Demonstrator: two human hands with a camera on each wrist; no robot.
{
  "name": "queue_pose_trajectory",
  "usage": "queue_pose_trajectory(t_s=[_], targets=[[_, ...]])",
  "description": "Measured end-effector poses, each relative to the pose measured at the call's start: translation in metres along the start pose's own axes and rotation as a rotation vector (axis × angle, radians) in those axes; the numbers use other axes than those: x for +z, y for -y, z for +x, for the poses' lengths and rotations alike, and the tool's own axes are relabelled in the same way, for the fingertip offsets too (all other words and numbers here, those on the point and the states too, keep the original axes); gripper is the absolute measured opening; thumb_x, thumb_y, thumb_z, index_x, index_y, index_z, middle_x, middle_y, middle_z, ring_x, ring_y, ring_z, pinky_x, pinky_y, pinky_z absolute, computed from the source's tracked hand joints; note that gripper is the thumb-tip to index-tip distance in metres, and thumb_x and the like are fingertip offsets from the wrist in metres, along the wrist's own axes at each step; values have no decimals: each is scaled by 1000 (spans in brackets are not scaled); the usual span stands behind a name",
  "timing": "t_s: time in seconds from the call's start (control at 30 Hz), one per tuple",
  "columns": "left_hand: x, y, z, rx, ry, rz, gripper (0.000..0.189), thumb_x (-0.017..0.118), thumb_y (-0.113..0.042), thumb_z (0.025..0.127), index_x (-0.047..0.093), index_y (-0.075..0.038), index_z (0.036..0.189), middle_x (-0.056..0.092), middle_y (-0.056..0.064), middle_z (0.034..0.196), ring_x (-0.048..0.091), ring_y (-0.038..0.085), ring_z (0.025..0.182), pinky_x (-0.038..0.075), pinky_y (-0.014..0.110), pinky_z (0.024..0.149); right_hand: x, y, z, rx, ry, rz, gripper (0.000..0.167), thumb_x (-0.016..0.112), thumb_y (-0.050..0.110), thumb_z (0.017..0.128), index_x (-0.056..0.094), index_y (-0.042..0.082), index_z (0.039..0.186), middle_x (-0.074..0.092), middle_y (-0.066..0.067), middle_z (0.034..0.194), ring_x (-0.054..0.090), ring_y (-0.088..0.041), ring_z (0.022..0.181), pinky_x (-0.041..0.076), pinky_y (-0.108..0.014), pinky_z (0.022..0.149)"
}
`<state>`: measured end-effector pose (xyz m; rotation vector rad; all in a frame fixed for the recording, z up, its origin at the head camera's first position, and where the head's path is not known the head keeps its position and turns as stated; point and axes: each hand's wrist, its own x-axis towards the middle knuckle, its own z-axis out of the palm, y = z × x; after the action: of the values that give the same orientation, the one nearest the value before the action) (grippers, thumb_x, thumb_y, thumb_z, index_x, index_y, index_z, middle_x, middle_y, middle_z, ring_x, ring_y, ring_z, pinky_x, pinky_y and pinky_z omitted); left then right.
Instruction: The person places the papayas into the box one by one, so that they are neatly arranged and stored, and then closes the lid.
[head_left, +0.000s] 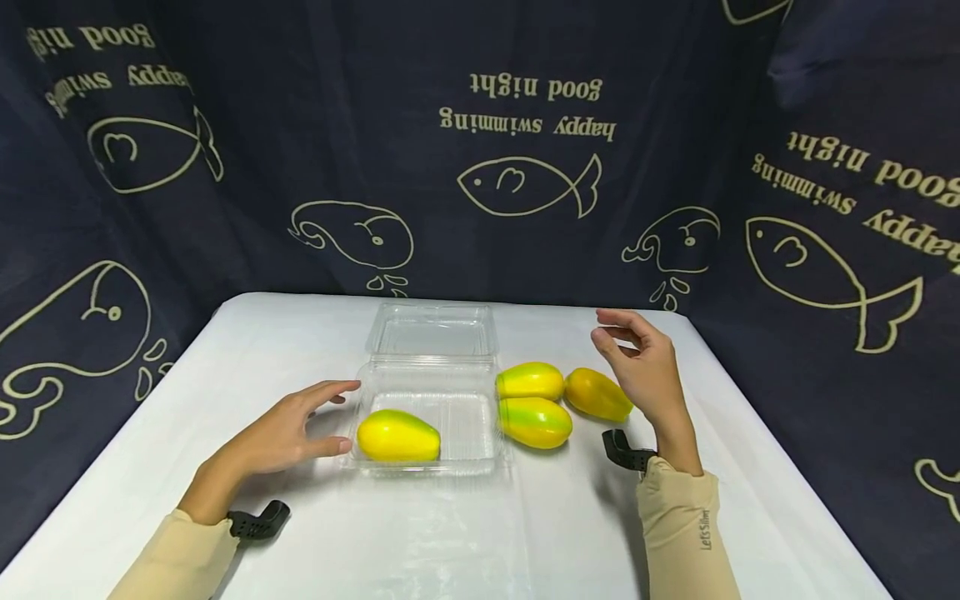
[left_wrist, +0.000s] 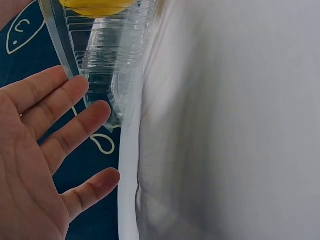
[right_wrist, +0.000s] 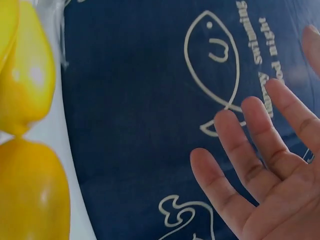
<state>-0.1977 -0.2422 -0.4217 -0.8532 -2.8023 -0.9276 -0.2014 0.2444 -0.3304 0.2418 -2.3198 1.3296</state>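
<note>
A clear plastic clamshell box (head_left: pixel 468 429) stands unfolded on the white table, its lid (head_left: pixel 435 331) leaning toward the back. One yellow-green papaya (head_left: pixel 397 436) lies in the left part of its base. Beside the box's left edge is my left hand (head_left: pixel 273 433), thumb and fingers spread apart and holding nothing; whether the fingertips touch the plastic I cannot tell. Right of the box lie two yellow-green papayas (head_left: pixel 529 381) (head_left: pixel 536 422) and a more orange one (head_left: pixel 597 394). My right hand (head_left: pixel 641 362) hovers beyond the orange papaya, fingers loosely bent around nothing.
The white-covered table (head_left: pixel 360 533) ends at a dark blue curtain (head_left: pixel 525 250) printed with fish, whales and words, which surrounds the back and sides. Black wrist straps with cameras (head_left: pixel 258 522) (head_left: pixel 628 452) sit on both wrists over beige sleeves.
</note>
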Motion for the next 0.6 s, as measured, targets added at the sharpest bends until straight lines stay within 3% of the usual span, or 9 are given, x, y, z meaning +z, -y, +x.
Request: queue_pose_trajectory(t_s=[0.37, 0.6], targets=[[-3, -1, -2, 8, -13, 39, 77, 79, -43, 85, 45, -23, 150, 56, 2, 145, 61, 27, 124, 48, 58, 98, 0, -30, 7, 19, 137, -2, 47, 72, 37, 92, 61, 18, 134, 64, -3, 133, 62, -22, 119, 51, -20, 94], [2, 0, 3, 42, -18, 50, 77, 79, -41, 84, 46, -16, 149, 57, 2, 144, 61, 24, 123, 49, 57, 98, -3, -38, 5, 76, 207, -37, 46, 73, 24, 93, 60, 11, 135, 62, -15, 133, 59, -34, 123, 49, -53, 103]])
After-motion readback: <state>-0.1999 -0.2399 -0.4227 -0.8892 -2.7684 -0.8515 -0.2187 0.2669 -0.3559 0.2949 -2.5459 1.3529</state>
